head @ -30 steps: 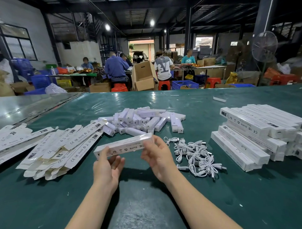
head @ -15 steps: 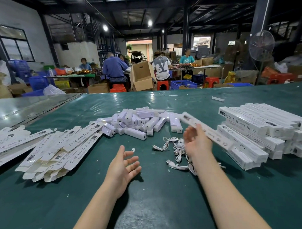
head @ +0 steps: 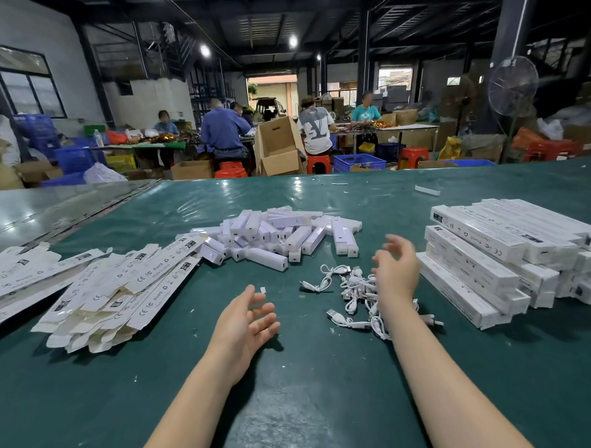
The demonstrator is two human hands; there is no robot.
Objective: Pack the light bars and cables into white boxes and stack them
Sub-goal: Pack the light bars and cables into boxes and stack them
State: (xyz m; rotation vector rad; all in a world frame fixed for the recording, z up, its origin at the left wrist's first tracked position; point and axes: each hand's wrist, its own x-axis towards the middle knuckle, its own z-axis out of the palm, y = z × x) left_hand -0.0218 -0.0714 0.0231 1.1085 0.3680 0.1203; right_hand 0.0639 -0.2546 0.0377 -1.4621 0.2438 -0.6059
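A heap of short white light bars point(head: 271, 234) lies mid-table. In front of it a tangle of white cables point(head: 353, 289) spreads on the green table point(head: 293, 391). Flat unfolded white boxes point(head: 122, 287) fan out at the left. Packed white boxes point(head: 496, 250) are stacked at the right. My left hand point(head: 244, 322) hovers palm-up, fingers relaxed, holding nothing. My right hand point(head: 396, 270) floats above the cables with fingers spread, just left of the stack, empty.
More flat boxes point(head: 18, 277) lie at the far left edge. A stray white piece point(head: 427, 189) sits far back on the table. Beyond the table people work among cardboard cartons point(head: 278, 147), crates and stools; a fan point(head: 512, 85) stands at right.
Both hands held a closed box; my right hand carried it to the stack at the right and let it go. It now draws back over the cables, empty. The left hand opened.
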